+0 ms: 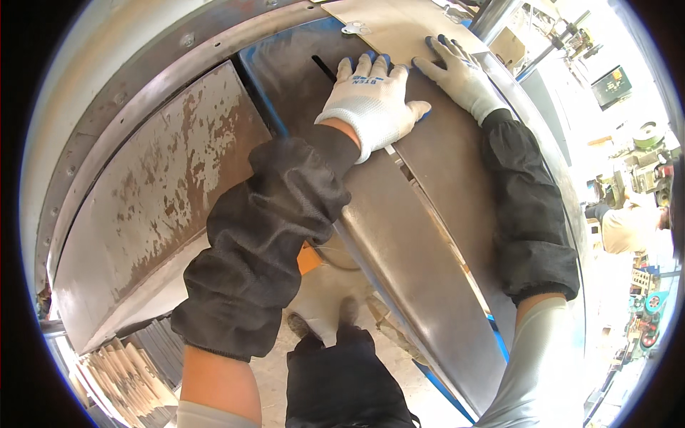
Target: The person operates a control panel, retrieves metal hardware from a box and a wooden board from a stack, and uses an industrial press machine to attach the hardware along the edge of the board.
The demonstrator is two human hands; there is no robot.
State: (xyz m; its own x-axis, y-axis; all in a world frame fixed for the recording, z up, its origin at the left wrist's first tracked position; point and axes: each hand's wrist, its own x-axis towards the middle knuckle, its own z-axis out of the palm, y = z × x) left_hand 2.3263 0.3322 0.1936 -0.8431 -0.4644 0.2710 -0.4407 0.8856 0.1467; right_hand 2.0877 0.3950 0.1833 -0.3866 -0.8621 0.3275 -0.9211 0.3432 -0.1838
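Note:
Both hands wear white knit gloves with blue fingertips, and dark sleeve covers wrap the forearms. My left hand (374, 100) lies palm down with fingers spread on a brown-grey metal surface (449, 164), beside a short dark slot (322, 68). Farther right, my right hand (460, 78) rests flat, its fingers reaching onto the near edge of a thin tan sheet (396, 25). Just beyond my left fingertips sits a small shiny metal piece with holes (355, 28). Neither hand grips anything that I can see.
A curved, riveted metal rim (128, 85) bends round the left. Inside it stands a scuffed plate (171, 157) with flaking brown patches. Stacked flat pieces (125, 378) lie lower left. At the right, another person (631, 228) is near workshop machines. Below, my shoes (300, 324) stand on the floor.

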